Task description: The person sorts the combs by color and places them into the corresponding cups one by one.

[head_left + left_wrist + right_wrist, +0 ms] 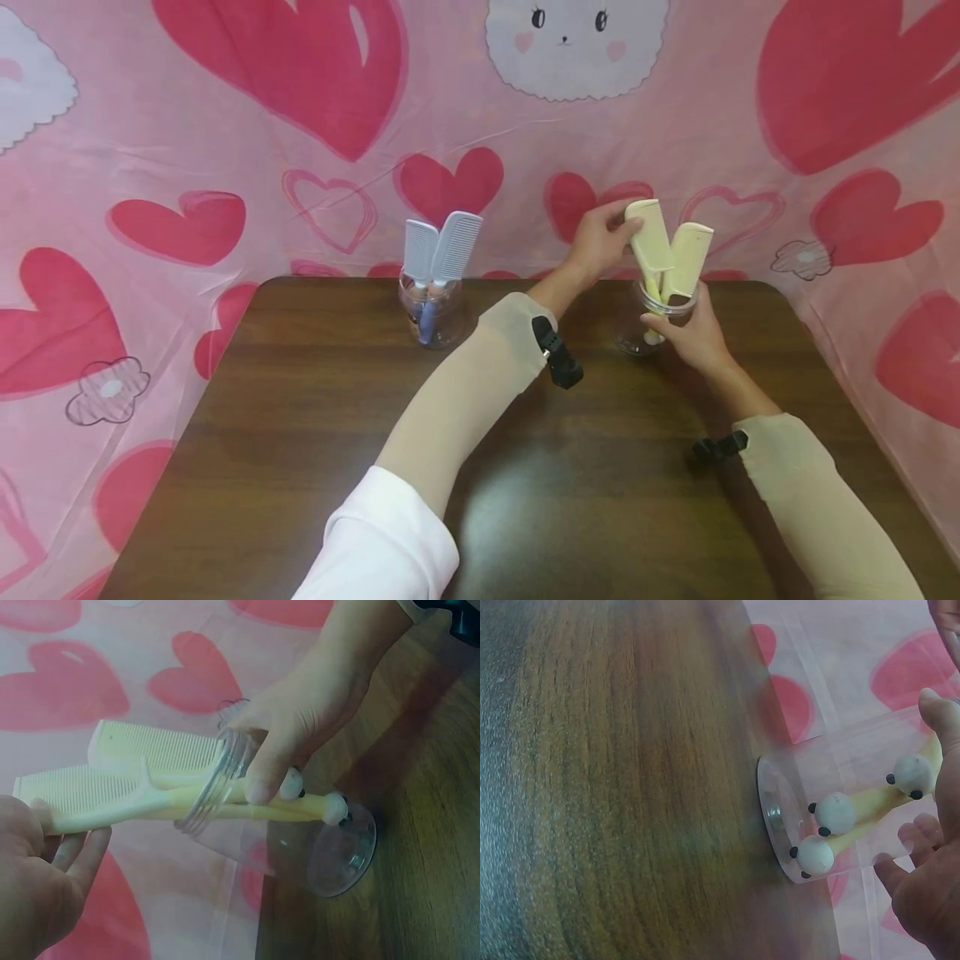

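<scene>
My left hand (pixel 598 242) pinches the toothed head of a pale yellow comb (pixel 649 237), which leans up out of a clear jar (pixel 632 337) at the right back of the table. Beside it stands another yellow comb (pixel 690 254) with its head above the rim. My right hand (pixel 701 332) grips that jar near its mouth, thumb across the front. Through the wall, the right wrist view shows three handle ends, each a white ball (pixel 815 856) with black dots. One ball (pixel 291 782) sits higher than another in the left wrist view.
Left of my left forearm, a second clear jar (pixel 444 325) holds two light blue combs (pixel 459 244). Both jars stand near the back edge of the dark wooden table (pixel 330 433). A pink cloth (pixel 525 142) with hearts hangs behind.
</scene>
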{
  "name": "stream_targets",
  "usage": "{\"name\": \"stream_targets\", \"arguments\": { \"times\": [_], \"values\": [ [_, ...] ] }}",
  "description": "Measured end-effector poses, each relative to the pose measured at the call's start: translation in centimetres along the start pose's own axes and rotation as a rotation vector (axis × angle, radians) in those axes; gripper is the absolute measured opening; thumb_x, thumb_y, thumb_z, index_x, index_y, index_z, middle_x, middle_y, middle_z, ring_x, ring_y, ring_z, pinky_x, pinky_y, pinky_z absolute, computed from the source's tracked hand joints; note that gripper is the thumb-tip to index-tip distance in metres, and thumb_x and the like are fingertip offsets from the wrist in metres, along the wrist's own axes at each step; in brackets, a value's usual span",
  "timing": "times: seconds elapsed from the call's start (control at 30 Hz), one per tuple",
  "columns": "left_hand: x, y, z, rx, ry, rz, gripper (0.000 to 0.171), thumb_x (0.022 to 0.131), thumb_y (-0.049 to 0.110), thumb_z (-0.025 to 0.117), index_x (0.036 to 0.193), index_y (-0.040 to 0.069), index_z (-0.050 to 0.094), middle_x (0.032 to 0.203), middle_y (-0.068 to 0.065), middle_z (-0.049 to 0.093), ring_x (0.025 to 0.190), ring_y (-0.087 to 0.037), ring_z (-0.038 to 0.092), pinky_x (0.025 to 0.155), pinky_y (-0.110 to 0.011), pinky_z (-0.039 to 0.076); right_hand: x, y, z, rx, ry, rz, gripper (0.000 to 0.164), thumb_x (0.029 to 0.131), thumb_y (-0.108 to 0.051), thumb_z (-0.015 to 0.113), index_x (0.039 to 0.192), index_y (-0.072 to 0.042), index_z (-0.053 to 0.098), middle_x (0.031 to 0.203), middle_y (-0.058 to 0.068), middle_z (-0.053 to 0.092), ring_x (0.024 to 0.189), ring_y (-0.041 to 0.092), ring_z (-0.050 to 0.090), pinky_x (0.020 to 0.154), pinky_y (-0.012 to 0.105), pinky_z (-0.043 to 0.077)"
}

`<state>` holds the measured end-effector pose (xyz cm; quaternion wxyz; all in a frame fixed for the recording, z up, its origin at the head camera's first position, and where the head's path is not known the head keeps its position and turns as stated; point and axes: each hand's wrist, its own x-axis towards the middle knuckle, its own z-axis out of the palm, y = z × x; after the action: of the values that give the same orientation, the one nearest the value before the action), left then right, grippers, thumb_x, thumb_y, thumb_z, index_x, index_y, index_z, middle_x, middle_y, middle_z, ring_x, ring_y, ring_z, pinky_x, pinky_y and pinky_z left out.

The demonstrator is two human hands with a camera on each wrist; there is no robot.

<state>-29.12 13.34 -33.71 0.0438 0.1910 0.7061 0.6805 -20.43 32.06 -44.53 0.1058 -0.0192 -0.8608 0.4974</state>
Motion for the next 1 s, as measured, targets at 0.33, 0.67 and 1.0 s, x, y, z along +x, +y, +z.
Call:
{"name": "stream_targets", "arguments": {
  "times": [0.33,0.67,1.0],
  "values": [
    [0.1,-0.8,-0.1,-0.076,0.005,0.024,0.036,0.101,-0.001,0.060,0.136,-0.005,0.060,0.119,-0.025,0.069,0.098,-0.031,0.072,0.073,-0.022,0.060,0.4,0.7,0.0,-0.002,0.002,-0.002,0.090,0.089,-0.016,0.080,0.154,-0.003,0.019,0.134,0.008,0.044,0.120,0.016,0.046,0.093,0.017,0.038],
    [0.4,-0.8,-0.4,-0.052,-0.031,-0.028,0.039,0.101,0.001,0.061,0.140,-0.002,0.058,0.121,-0.021,0.070,0.098,-0.025,0.072,0.083,-0.031,0.060,0.3,0.3,0.0,0.024,-0.002,-0.017,0.088,0.089,-0.016,0.080,0.153,-0.003,0.020,0.129,0.003,0.045,0.115,0.011,0.048,0.092,0.015,0.040],
    [0.2,-0.4,-1.4,0.099,-0.099,-0.014,0.051,0.101,0.015,0.065,0.149,0.006,0.051,0.137,-0.013,0.063,0.115,-0.018,0.064,0.094,-0.021,0.053,0.2,0.4,0.2,0.065,0.001,-0.046,0.085,0.090,-0.013,0.079,0.152,-0.003,0.022,0.126,-0.001,0.046,0.112,0.008,0.049,0.091,0.013,0.042]
  ]
}}
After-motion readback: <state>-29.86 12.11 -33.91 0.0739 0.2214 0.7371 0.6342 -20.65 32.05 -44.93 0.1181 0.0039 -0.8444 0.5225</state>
